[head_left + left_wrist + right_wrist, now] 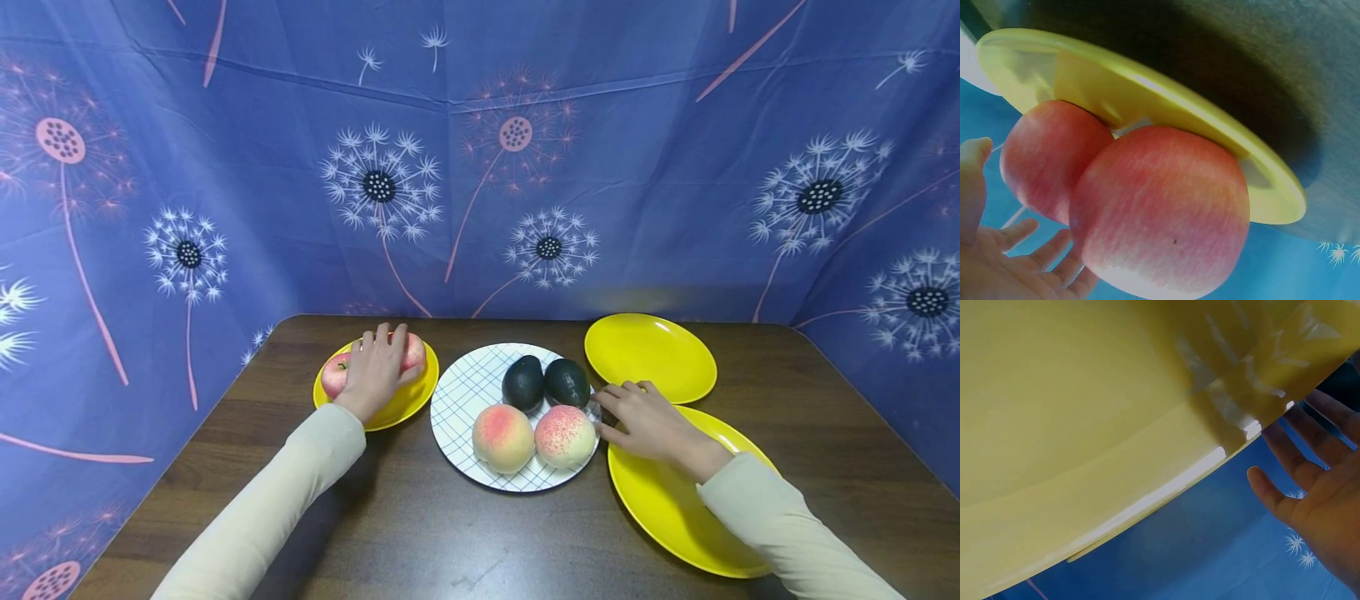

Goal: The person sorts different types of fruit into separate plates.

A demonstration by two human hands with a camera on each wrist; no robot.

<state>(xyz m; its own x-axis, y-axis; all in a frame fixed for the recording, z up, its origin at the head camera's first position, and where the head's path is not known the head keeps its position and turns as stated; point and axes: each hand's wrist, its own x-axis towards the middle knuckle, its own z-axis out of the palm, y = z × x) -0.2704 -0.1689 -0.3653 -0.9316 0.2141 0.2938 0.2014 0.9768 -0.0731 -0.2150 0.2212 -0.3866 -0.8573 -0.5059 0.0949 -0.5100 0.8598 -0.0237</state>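
My left hand [372, 375] is over two red apples on a small yellow plate [411, 406]; one apple [335, 377] shows left of the fingers, the other apple [414, 352] to their right. In the left wrist view its fingers [1054, 253] are spread beside the apples, not wrapped round either. My right hand [647, 421] reaches over a large yellow plate [682, 517], fingers extended toward the right dark avocado [567, 385] at the edge of a white checked plate [457, 400]. Another avocado [522, 383] and two peaches [502, 437] share that plate.
A second yellow plate [651, 358] stands at the back right, partly behind the large one. All plates sit on a dark wooden table [420, 533]. A blue dandelion-patterned cloth [480, 167] hangs along the table's back and sides.
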